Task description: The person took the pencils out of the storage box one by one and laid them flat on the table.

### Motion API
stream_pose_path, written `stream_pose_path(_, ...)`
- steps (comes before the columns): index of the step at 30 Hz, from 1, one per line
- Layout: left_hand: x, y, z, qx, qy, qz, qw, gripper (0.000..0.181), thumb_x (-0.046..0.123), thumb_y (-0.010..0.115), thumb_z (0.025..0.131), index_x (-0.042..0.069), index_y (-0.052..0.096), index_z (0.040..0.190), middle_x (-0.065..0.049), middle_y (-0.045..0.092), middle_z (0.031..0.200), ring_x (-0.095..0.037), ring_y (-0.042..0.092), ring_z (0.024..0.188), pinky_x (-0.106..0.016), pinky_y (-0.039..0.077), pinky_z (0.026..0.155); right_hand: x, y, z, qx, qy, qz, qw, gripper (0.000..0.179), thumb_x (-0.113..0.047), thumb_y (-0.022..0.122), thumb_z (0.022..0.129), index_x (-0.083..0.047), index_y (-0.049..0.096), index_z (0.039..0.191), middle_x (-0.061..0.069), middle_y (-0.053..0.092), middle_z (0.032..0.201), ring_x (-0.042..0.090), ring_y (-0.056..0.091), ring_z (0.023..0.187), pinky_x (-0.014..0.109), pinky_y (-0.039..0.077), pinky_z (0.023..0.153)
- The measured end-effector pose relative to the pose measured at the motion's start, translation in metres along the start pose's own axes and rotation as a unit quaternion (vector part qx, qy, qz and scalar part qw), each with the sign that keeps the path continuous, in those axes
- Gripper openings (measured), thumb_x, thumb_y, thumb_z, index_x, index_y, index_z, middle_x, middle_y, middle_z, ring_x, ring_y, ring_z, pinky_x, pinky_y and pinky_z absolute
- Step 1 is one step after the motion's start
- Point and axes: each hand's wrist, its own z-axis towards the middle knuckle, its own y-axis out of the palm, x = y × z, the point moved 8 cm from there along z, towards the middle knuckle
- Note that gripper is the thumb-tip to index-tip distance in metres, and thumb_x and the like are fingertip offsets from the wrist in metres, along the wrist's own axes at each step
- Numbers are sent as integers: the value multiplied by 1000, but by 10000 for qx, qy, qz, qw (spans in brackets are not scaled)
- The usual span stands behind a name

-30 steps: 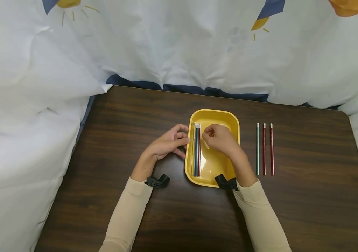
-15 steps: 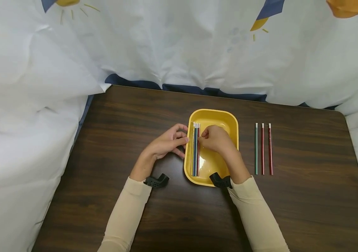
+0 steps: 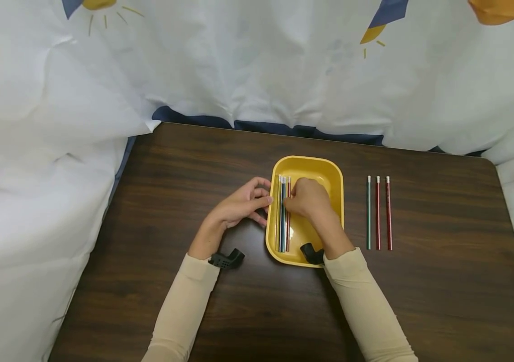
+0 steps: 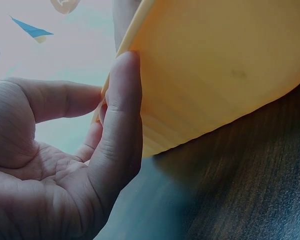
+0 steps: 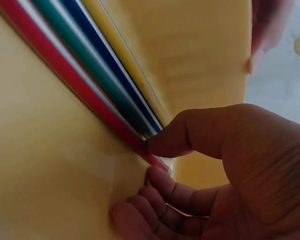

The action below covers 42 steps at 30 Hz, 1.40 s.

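Note:
A shallow yellow tray (image 3: 301,240) lies on the table, and my left hand (image 3: 240,203) pinches its left rim between thumb and fingers. In the left wrist view those fingers (image 4: 121,112) press on the tray's outer wall. Inside, along the left side, lie a yellow pencil (image 5: 124,47), a blue pencil (image 5: 110,52), a green pencil (image 5: 85,60) and a red pencil (image 5: 65,72), roughly parallel. My right hand (image 3: 312,201) reaches into the tray; in the right wrist view its thumb and index finger pinch the red pencil near one end.
Right of the tray, a green pencil (image 3: 369,213) and two red pencils, one nearer (image 3: 378,213) and one farther right (image 3: 389,213), lie parallel on the dark wooden table (image 3: 446,236). A white curtain (image 3: 257,65) hangs along the table's back edge.
My right hand has moved left onto the pencils in the tray. The red pencil there now sits slightly apart, to the right of the others. My left hand stays on the rim.

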Motion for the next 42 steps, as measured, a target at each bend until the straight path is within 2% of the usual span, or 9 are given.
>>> stream_pose_path(4,0,1,0,23,-30,60,10000,42,8,55,108,7,33,144,-18,58,113,-24,65,90,-38,69,67,2,-3,-1,179,52,-124,9997,36,-26,72,90,-11,57,61,-2,44,51,16,48,44,23,36,41)
stream_pose_path(12,2,0,-1,40,-22,93,9999,43,9,56,108,7,33,145,-16,59,113,-24,65,91,-39,69,68,2,-4,-1,132,111,-107,9998,28,-23,73,89,-10,62,66,-1,48,55,16,49,47,23,36,42)
stream_pose_path(18,2,0,-1,47,-20,112,9999,43,9,56,108,7,34,145,-19,59,115,-25,65,92,-39,69,68,4,-8,-2,554,182,-35,9983,28,-17,72,87,-8,62,63,1,44,51,18,46,44,23,36,39)
stream_pose_path(22,3,1,-2,41,-18,108,9999,43,8,56,108,7,33,145,-21,59,116,-25,66,91,-38,69,67,5,-10,-3,682,126,-58,9976,24,-15,72,88,-6,65,67,3,49,54,20,49,46,24,39,40)
stream_pose_path(27,2,0,-1,48,-33,85,9999,43,8,56,108,7,34,144,-21,59,116,-24,66,90,-37,69,66,6,-12,-3,758,119,-16,9971,15,-16,77,90,-4,74,80,8,64,66,22,60,55,23,48,47)
stream_pose_path(30,2,1,-1,34,-31,62,10000,43,8,56,108,7,34,144,-21,59,116,-24,66,90,-37,69,67,8,-13,-3,783,168,62,9968,18,-19,79,90,-4,76,81,9,68,68,23,63,56,23,50,47)
stream_pose_path(36,2,1,-1,40,-39,60,10000,43,8,55,108,7,34,144,-20,59,115,-24,66,90,-37,68,66,12,-18,-2,911,166,-125,9956,29,-27,78,89,-8,72,68,5,62,58,20,57,49,24,44,43)
stream_pose_path(42,2,1,-1,46,-35,55,10000,42,8,55,108,6,34,144,-20,59,115,-25,65,91,-37,68,66,14,-20,-2,1004,104,215,9947,29,-25,79,87,-8,67,67,3,55,57,20,56,48,24,45,42)
